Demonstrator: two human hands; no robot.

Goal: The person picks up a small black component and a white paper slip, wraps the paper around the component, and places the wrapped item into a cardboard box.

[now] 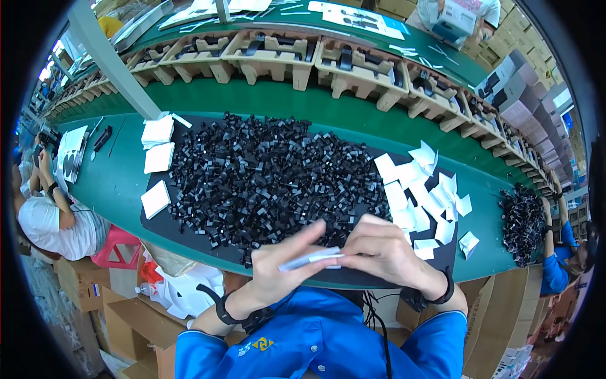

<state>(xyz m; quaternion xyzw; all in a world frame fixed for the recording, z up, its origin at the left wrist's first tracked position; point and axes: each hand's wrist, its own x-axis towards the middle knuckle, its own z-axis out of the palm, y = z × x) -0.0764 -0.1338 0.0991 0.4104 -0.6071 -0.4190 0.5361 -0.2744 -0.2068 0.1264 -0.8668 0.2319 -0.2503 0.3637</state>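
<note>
In front of my chest a small white folded paper (309, 258) is held between both hands. My left hand (278, 262) has it lying across the fingers, with the thumb raised above it and a little blurred. The fingers of my right hand (382, 249) pinch its right end. Just beyond the hands, a wide heap of small black plastic parts (271, 177) covers much of a dark mat (189, 235). Loose white papers (420, 189) lie scattered right of the heap. On its left are neater stacks of white paper (158, 131) and a separate white stack (155, 199).
Moulded cardboard trays (271, 54) with black items line the far side of the green table (126, 189). A grey post (113, 63) rises at the far left. Co-workers sit at left and right; a black heap (522, 224) lies before the right one. Cardboard boxes (505, 316) stand below.
</note>
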